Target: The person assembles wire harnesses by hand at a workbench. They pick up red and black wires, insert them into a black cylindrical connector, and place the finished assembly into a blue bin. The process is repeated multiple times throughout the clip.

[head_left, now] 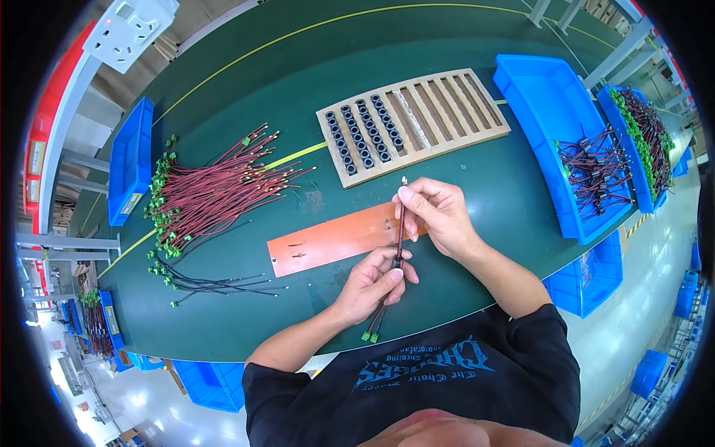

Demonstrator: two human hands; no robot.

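Note:
A pair of red and black wires (401,232) runs upright between my two hands. My left hand (365,289) is closed on its lower part, where a small black ring (398,263) sits around the wires at the fingertips. Above it, my right hand (444,220) pinches the wires near their bare upper ends between thumb and fingers. Two green connectors (370,337) hang from the lower end, below my left hand. Partly under my hands lies an orange board (328,242) with small dark cut marks.
Beyond the board, a slotted wooden rack (439,147) carries rows of black rings (365,134) on its left side. Red wires (223,182) and black wires (223,286) with green connectors lie left. Blue bins (532,134) stand right, some filled with wire assemblies (593,170); another blue bin (132,164) stands far left.

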